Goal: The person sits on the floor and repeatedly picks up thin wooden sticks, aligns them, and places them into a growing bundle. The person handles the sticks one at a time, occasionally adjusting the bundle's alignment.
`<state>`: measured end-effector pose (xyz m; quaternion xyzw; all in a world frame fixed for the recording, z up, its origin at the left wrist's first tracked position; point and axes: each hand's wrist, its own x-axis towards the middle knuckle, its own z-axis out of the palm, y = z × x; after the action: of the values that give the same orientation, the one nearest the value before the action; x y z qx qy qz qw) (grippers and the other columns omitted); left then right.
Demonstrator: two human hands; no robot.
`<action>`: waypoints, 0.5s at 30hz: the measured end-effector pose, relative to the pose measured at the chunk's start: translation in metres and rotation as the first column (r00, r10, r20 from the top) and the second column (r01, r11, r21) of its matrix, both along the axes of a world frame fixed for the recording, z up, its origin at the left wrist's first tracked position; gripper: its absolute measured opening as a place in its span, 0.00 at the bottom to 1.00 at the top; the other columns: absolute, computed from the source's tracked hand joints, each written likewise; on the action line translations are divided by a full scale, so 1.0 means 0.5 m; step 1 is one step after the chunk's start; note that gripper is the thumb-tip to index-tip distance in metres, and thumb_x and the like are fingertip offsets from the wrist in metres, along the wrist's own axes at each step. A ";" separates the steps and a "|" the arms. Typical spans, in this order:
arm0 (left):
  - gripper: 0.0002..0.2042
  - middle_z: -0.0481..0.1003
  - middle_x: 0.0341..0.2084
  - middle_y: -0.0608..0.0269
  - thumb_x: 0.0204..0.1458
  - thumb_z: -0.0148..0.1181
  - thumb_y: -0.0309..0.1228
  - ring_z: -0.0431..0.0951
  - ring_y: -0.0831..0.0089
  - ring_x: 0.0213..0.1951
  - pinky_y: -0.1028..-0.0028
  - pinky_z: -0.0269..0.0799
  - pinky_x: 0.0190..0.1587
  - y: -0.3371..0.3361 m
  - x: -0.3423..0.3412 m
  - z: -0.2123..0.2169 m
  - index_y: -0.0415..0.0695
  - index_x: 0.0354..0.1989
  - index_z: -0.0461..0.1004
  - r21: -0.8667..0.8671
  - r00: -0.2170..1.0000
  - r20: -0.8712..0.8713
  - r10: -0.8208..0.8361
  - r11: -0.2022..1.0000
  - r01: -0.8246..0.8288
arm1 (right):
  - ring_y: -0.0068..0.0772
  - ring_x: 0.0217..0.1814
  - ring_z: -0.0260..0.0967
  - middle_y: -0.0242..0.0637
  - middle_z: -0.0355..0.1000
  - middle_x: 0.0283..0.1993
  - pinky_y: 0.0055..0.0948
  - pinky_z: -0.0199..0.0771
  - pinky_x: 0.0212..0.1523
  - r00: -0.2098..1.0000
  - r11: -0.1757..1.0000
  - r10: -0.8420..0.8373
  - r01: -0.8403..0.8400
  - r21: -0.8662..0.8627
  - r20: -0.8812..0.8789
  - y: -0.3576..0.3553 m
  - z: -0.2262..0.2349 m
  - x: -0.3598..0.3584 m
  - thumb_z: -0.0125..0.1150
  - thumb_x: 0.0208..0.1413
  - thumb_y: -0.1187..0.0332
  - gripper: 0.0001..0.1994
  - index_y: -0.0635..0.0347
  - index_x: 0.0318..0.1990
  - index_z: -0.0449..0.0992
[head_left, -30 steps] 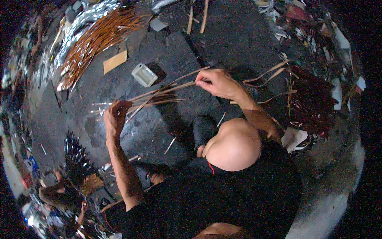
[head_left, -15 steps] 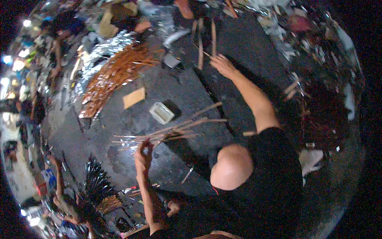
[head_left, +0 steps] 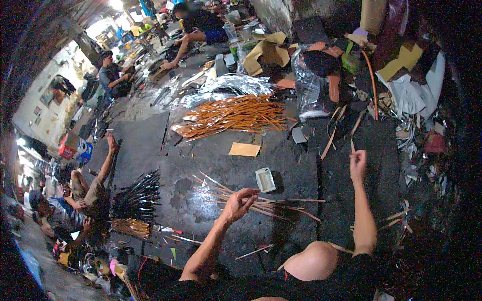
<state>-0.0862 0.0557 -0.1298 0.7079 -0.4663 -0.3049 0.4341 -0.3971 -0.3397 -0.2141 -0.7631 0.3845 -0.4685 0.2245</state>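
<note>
My left hand (head_left: 238, 204) hovers over a loose spread of thin tan strips (head_left: 293, 206), its fingers stretched out and the thumb apart. Whether it touches the strips I cannot tell. Out to the right, my right hand (head_left: 358, 165) is closed in a pinch on the lower end of one narrow tan strip (head_left: 354, 131). More tan strips (head_left: 332, 135) lie just left of that one on the dark floor mat. A small pale rectangular dish (head_left: 265, 180) sits beyond my left fingertips.
Orange-brown strips (head_left: 236, 115) lie in a long pile ahead, near a tan card (head_left: 244, 149). Black strips (head_left: 138, 195) fan out at the left. Plastic bags and scraps (head_left: 314, 85) crowd the far right. Co-workers sit far left (head_left: 113, 75), at the back (head_left: 198, 30) and near left (head_left: 75, 200).
The whole view has turned and shifted. My right hand's fingers, stretched toward the far strips before, now pinch a strip. My left hand stays by the spread of tan strips.
</note>
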 end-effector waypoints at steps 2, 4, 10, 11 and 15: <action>0.12 0.77 0.39 0.59 0.57 0.54 0.31 0.75 0.72 0.41 0.72 0.71 0.43 0.001 -0.017 -0.007 0.42 0.47 0.74 -0.043 0.975 -0.218 0.041 0.998 -0.052 | 0.23 0.37 0.63 0.31 0.63 0.34 0.25 0.66 0.43 0.950 0.999 -0.001 -0.012 0.040 0.312 0.084 0.104 0.008 0.51 0.60 0.69 0.06 0.60 0.40 0.65; 0.13 0.75 0.41 0.63 0.57 0.55 0.34 0.72 0.77 0.43 0.74 0.68 0.46 -0.036 -0.052 0.040 0.42 0.48 0.73 -0.082 0.962 -0.270 -0.033 0.997 0.012 | 0.21 0.37 0.62 0.31 0.64 0.36 0.21 0.66 0.38 0.956 0.997 0.044 -0.063 0.055 0.290 0.186 0.259 0.013 0.49 0.61 0.70 0.05 0.61 0.41 0.65; 0.15 0.74 0.41 0.64 0.55 0.57 0.33 0.71 0.80 0.44 0.77 0.67 0.49 -0.110 -0.175 0.161 0.41 0.50 0.71 -0.301 0.783 -0.593 -0.189 0.954 0.002 | 0.19 0.31 0.66 0.32 0.70 0.33 0.21 0.67 0.31 0.864 0.818 0.504 -0.479 0.318 0.004 0.434 0.408 0.121 0.54 0.57 0.73 0.05 0.62 0.39 0.68; 0.13 0.75 0.37 0.64 0.55 0.57 0.33 0.72 0.80 0.40 0.78 0.68 0.46 -0.112 -0.176 0.162 0.40 0.47 0.73 -0.277 0.826 -0.543 -0.150 0.961 -0.008 | 0.21 0.33 0.67 0.33 0.70 0.33 0.22 0.69 0.32 0.852 0.818 0.523 -0.493 0.296 -0.025 0.461 0.399 0.143 0.55 0.57 0.74 0.06 0.62 0.40 0.67; 0.10 0.76 0.27 0.67 0.54 0.59 0.32 0.73 0.81 0.31 0.79 0.69 0.36 -0.078 -0.152 0.146 0.38 0.37 0.76 -0.198 0.866 -0.496 0.067 0.962 -0.188 | 0.28 0.34 0.72 0.39 0.72 0.33 0.28 0.72 0.34 0.842 0.797 0.538 -0.496 0.345 -0.032 0.525 0.375 0.205 0.60 0.53 0.72 0.13 0.61 0.45 0.66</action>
<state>-0.1620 0.0165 -0.0568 0.5807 -0.3280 -0.3842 0.6384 -0.2948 -0.0772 -0.0264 -0.8200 0.2463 -0.2696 0.4407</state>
